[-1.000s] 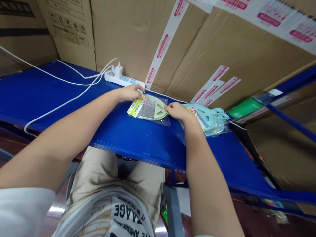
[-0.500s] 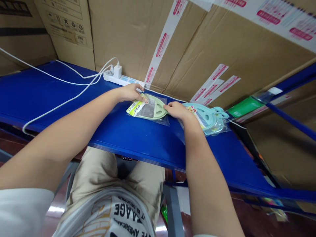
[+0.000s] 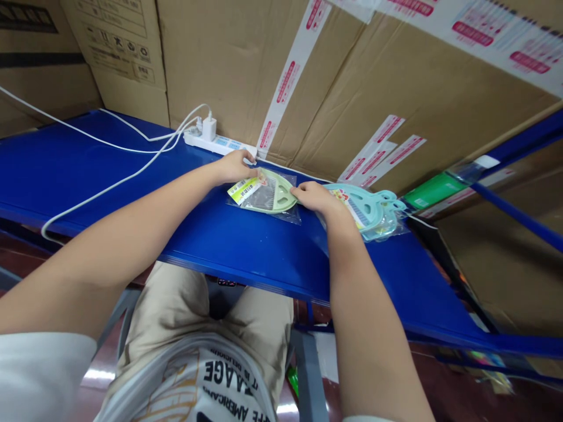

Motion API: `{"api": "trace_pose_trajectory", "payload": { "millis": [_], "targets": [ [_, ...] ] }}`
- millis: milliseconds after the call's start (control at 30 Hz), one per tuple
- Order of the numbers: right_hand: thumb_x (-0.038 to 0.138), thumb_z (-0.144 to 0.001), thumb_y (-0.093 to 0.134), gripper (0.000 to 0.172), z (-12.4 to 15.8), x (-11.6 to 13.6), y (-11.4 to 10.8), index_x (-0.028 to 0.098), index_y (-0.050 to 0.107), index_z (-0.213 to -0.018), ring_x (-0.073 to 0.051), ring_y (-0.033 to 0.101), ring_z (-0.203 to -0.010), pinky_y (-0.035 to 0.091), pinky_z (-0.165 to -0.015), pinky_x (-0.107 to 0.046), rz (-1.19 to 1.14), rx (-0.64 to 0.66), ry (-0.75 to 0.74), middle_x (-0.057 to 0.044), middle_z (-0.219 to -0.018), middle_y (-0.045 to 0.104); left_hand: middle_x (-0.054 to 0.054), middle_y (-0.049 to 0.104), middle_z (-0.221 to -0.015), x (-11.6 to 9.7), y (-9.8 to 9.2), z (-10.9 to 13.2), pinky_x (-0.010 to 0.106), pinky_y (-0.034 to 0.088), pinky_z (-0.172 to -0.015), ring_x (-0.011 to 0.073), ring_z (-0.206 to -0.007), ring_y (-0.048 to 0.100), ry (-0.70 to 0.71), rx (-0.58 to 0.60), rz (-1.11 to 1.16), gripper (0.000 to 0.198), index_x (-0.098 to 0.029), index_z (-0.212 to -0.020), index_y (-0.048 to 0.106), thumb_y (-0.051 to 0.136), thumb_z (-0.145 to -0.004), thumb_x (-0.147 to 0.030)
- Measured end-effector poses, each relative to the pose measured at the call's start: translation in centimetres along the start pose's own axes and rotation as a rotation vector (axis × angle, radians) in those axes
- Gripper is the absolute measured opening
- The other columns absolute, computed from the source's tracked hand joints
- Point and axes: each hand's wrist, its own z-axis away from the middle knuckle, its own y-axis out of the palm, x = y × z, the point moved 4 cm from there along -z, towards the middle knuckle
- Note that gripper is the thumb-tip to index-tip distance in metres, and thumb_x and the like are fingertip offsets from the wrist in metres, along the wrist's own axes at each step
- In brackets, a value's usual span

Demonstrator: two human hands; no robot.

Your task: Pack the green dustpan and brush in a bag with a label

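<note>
A pale green dustpan set in a clear bag (image 3: 268,196) is shown lying flat on the blue shelf (image 3: 220,234). Its left end, near the yellow label, is pinched by the left hand (image 3: 233,167); its right, rounded edge is gripped by the right hand (image 3: 314,197). The hands are kept apart. A stack of blue bagged sets (image 3: 373,210) is seen just beside the right hand, and a white power strip (image 3: 217,142) behind, against taped cardboard boxes (image 3: 352,76).
</note>
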Motion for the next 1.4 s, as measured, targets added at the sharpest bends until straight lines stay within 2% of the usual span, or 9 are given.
{"api": "trace_pose_trajectory", "payload": {
  "millis": [133, 233, 400, 600, 800, 1033, 1167, 1333, 1400],
  "targets": [
    [0.034, -0.099, 0.053, 0.032, -0.4, -0.3, 0.2, 0.02, 0.067, -0.074, -0.023, 0.069, -0.089, 0.047, -0.073, -0.028, -0.003, -0.015, -0.012, -0.011, -0.096, 0.078, 0.006, 0.076, -0.1, -0.4, -0.7, 0.7, 0.031, 0.056, -0.084, 0.0248, -0.095, 0.076, -0.083, 0.156, -0.059, 0.073, -0.023, -0.143, 0.057, 0.079, -0.074, -0.015],
    [0.035, -0.098, 0.053, 0.032, -0.6, -0.5, 0.3, 0.021, 0.067, -0.073, -0.023, 0.069, -0.087, 0.048, -0.074, -0.029, 0.0, -0.014, -0.014, -0.01, -0.092, 0.077, 0.007, 0.077, -0.1, -0.5, -0.7, 1.0, 0.03, 0.056, -0.081, 0.0258, -0.094, 0.077, -0.1, 0.24, -0.097, 0.082, -0.024, -0.146, 0.054, 0.079, -0.069, -0.012],
    [0.034, -0.098, 0.053, 0.032, -0.6, -0.4, 0.1, 0.022, 0.065, -0.071, -0.023, 0.069, -0.086, 0.048, -0.072, -0.028, 0.005, -0.012, -0.025, -0.01, -0.093, 0.078, 0.005, 0.073, -0.092, -0.3, -0.9, 0.6, 0.03, 0.053, -0.077, 0.0255, -0.092, 0.075, -0.051, 0.156, -0.076, 0.076, -0.025, -0.139, 0.062, 0.082, -0.067, -0.01],
    [0.035, -0.098, 0.052, 0.032, -0.6, -0.4, 0.1, 0.021, 0.063, -0.072, -0.023, 0.069, -0.087, 0.047, -0.071, -0.027, 0.011, -0.002, -0.023, -0.011, -0.098, 0.079, -0.001, 0.065, -0.079, -0.1, -0.5, -0.1, 0.028, 0.049, -0.074, 0.0181, -0.078, 0.07, -0.002, 0.085, 0.028, 0.063, -0.019, -0.133, 0.063, 0.077, -0.074, -0.002],
    [0.036, -0.098, 0.053, 0.031, -0.7, -0.5, 0.2, 0.022, 0.065, -0.073, -0.024, 0.07, -0.09, 0.048, -0.072, -0.027, 0.017, -0.012, -0.031, -0.011, -0.1, 0.079, -0.004, 0.06, -0.076, -0.3, -0.6, 0.0, 0.027, 0.047, -0.073, 0.0113, -0.066, 0.062, 0.07, 0.018, 0.074, 0.058, -0.015, -0.126, 0.065, 0.08, -0.073, 0.003],
    [0.034, -0.098, 0.053, 0.032, -0.2, -0.2, -0.1, 0.022, 0.062, -0.07, -0.024, 0.07, -0.089, 0.048, -0.071, -0.027, 0.011, -0.006, -0.007, -0.011, -0.1, 0.079, -0.003, 0.061, -0.075, -0.5, -0.2, 0.2, 0.027, 0.048, -0.073, 0.0121, -0.068, 0.063, 0.042, -0.029, 0.116, 0.048, -0.016, -0.117, 0.066, 0.08, -0.074, 0.002],
    [0.033, -0.099, 0.053, 0.032, 0.0, -0.1, -0.1, 0.022, 0.061, -0.07, -0.023, 0.07, -0.091, 0.048, -0.074, -0.028, 0.001, -0.008, 0.008, -0.011, -0.101, 0.079, -0.002, 0.062, -0.074, -0.5, 0.6, 0.5, 0.028, 0.052, -0.074, 0.0143, -0.072, 0.067, -0.041, -0.021, 0.163, 0.048, -0.015, -0.119, 0.065, 0.079, -0.076, 0.0],
    [0.033, -0.099, 0.052, 0.031, -0.3, -0.3, 0.0, 0.022, 0.064, -0.072, -0.024, 0.069, -0.091, 0.048, -0.075, -0.029, 0.001, 0.001, -0.013, -0.012, -0.1, 0.078, 0.003, 0.07, -0.084, -0.7, 0.8, 1.4, 0.03, 0.059, -0.078, 0.0161, -0.08, 0.072, -0.152, 0.142, 0.167, 0.059, -0.013, -0.132, 0.059, 0.079, -0.077, -0.004],
    [0.034, -0.098, 0.052, 0.031, -0.5, -0.4, 0.1, 0.022, 0.065, -0.072, -0.024, 0.069, -0.091, 0.048, -0.074, -0.029, 0.004, 0.001, -0.032, -0.011, -0.1, 0.078, 0.004, 0.071, -0.087, -0.6, 0.5, 1.3, 0.03, 0.059, -0.078, 0.0181, -0.084, 0.074, -0.158, 0.164, 0.125, 0.065, -0.013, -0.137, 0.056, 0.08, -0.077, -0.005]
  ]
}}
